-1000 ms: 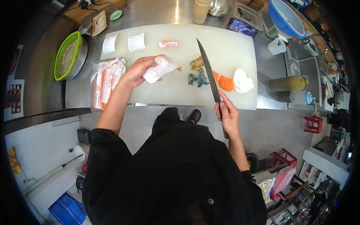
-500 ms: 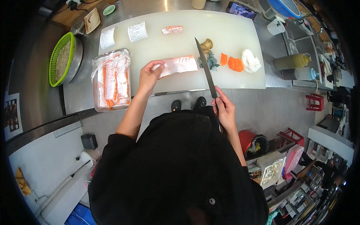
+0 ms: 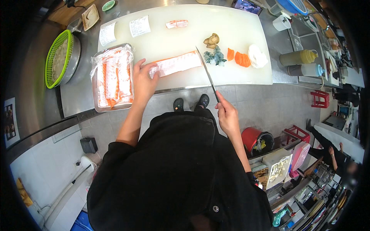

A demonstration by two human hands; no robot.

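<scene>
A long strip of salmon fillet [image 3: 177, 64], whitish with orange edges, lies on the white cutting board [image 3: 154, 42]. My left hand [image 3: 144, 82] is curled around its left end, thumb at the near side. My right hand [image 3: 226, 113] grips a long kitchen knife [image 3: 208, 73] by its handle. The blade slants up and left, close to the strip's right end; whether they touch I cannot tell. Right of the knife lie a brown lump [image 3: 211, 41], bluish-grey translucent pieces [image 3: 216, 57], orange slices [image 3: 242, 60] and a white mound [image 3: 257, 56]. A small salmon piece [image 3: 177, 24] sits farther back.
At left, a metal tray [image 3: 98, 104] holds several salmon strips under plastic film, beside a green basket [image 3: 49, 73] over a metal bowl. Two paper slips [image 3: 139, 26] lie on the board. Squeeze bottles [image 3: 298, 57] stand at right. Behind on the right is another person [image 3: 333, 154].
My left hand has shifted left, and more of the salmon strip shows. The knife has turned from its broad side to nearly edge-on, with its tip slightly left. Another person has come into view.
</scene>
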